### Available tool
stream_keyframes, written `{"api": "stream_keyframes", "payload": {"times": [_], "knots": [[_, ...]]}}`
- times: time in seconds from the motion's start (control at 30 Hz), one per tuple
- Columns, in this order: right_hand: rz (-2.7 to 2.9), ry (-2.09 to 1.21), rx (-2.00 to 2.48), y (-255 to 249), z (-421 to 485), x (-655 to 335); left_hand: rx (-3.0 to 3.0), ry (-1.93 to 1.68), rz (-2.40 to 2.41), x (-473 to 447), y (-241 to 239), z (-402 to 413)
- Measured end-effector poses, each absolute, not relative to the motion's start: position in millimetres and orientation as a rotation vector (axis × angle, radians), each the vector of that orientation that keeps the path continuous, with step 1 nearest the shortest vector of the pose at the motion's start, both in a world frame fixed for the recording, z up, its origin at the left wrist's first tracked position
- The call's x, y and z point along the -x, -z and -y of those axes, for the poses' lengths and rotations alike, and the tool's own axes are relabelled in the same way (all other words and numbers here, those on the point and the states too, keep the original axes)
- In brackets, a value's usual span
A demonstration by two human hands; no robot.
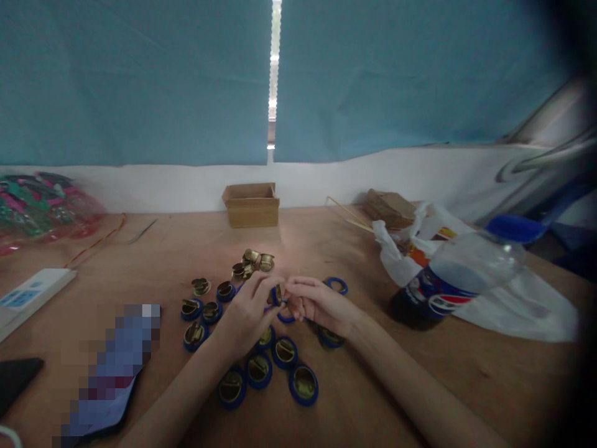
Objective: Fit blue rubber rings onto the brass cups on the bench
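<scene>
Over the middle of the table, a small round pin-back badge [277, 295] with a blue edge is held up on its side between my hands. My left hand [252, 308] is closed, its fingertips pinching the badge. From the other side, my right hand [319, 303] has its fingers curled and pressed together at the badge's blue edge; exactly what those fingertips grip is partly hidden. Around both hands lie several brass-backed badges in blue rings, such as one near the front [303, 384]. A loose blue ring [337, 285] rests beyond my right hand.
Loose brass badge backs [252, 256] are heaped behind my left hand. A cardboard box [253, 211] stands at the wall. On the right are a cola bottle [448, 298] and a white plastic bag [522, 311]. A phone [112, 373] and white power strip [35, 295] lie left.
</scene>
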State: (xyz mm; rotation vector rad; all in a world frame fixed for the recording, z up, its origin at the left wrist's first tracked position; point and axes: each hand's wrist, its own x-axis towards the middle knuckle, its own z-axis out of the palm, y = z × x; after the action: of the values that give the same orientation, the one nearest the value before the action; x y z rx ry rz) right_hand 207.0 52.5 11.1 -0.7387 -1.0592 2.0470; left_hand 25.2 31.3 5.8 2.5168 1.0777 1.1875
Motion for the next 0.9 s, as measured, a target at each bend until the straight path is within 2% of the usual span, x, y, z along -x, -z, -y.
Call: {"api": "stream_keyframes", "payload": {"times": [0.9], "knots": [[1.06,-2.069,0.701,-9.0,-51.2,-206.1,-2.581,-1.197,-1.068,-23.1,-5.0,-27.9]]}}
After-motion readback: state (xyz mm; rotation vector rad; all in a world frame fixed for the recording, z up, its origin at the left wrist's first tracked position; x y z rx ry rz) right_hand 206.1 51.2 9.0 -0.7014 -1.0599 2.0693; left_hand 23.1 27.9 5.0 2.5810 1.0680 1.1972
